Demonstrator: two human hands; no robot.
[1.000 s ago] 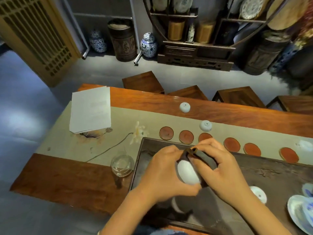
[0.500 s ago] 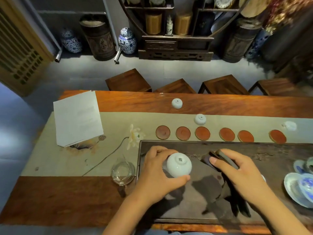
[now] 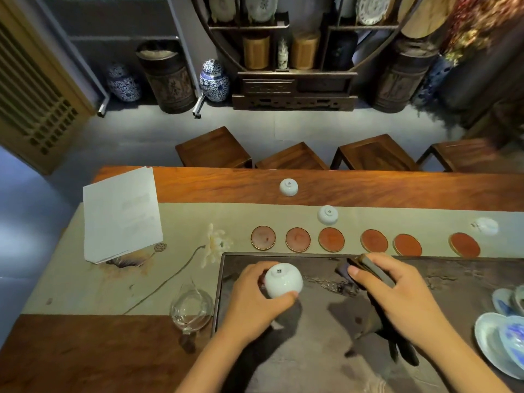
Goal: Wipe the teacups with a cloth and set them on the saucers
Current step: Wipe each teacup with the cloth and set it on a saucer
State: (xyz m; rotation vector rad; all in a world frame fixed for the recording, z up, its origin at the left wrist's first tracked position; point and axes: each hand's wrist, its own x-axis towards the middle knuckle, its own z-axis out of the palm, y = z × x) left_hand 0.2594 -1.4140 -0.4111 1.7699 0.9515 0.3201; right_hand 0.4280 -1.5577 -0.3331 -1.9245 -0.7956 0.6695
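Note:
My left hand (image 3: 255, 302) grips a white teacup (image 3: 283, 280), held upside down with its foot ring showing, over the left part of the dark tea tray (image 3: 312, 350). My right hand (image 3: 397, 290) is closed on a dark cloth (image 3: 377, 324), which hangs down over the tray. Several round red-brown saucers (image 3: 331, 239) lie in a row on the table runner just beyond the tray. Two more upturned white teacups stand farther back, one teacup (image 3: 328, 214) behind the saucers and one teacup (image 3: 288, 187) on the bare wood.
A glass pitcher (image 3: 191, 310) stands left of the tray. White papers (image 3: 122, 214) lie at the far left. Blue-and-white dishes (image 3: 502, 336) sit at the tray's right edge, a pale cup (image 3: 486, 226) at the far right. Wooden stools (image 3: 292, 157) line the table's far side.
My hands have parted: the cloth came off the teacup, the left hand moved left with the cup turned foot-up, and the right hand drew away to the right with the cloth.

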